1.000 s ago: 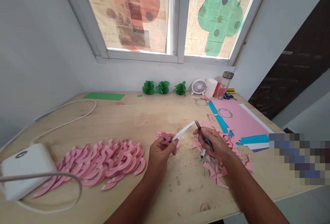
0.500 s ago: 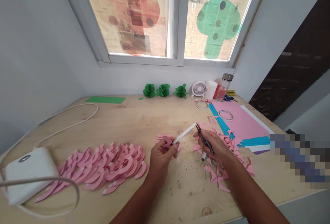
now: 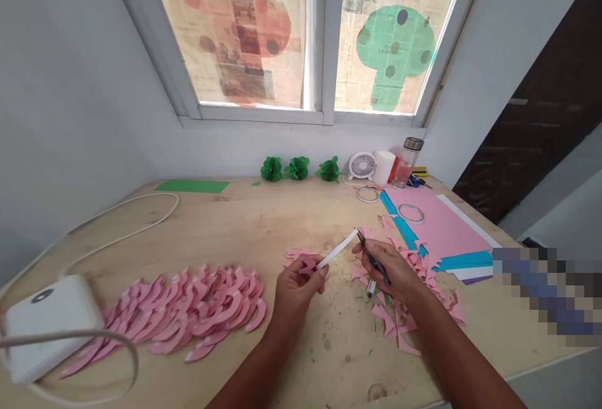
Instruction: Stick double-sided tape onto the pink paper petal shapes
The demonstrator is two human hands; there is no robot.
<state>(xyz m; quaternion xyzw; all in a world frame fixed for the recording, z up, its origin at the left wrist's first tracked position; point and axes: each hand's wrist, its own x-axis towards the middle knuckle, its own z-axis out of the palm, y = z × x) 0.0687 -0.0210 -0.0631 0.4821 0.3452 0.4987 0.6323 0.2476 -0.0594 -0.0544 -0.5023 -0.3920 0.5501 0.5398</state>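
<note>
My left hand (image 3: 301,280) pinches a curved pink paper piece (image 3: 308,263) and the lower end of a narrow white strip (image 3: 337,249). The strip slants up to the right and bows slightly. My right hand (image 3: 388,265) is closed around a dark tool with two narrow pointed tips (image 3: 374,261); whether it is scissors or tweezers I cannot tell. Its tips meet the strip's upper end. Beside my left hand lies a heap of curved pink paper pieces (image 3: 221,302), several with pale ends. Pink scraps (image 3: 385,318) lie beneath my right hand, with a pen-like stick (image 3: 371,288) among them.
Stacked pink sheets (image 3: 437,221) and blue sheets (image 3: 399,224) lie right, under a tape ring (image 3: 411,212). Another tape ring (image 3: 367,194), a small fan (image 3: 362,164), a bottle (image 3: 405,161) and green paper pompoms (image 3: 297,169) stand behind. A white device (image 3: 54,327) and cable (image 3: 117,239) occupy the left.
My left hand has turned slightly, and the white strip is a little more bowed. The right hand and its dark tool have hardly moved. The view has shifted slightly.
</note>
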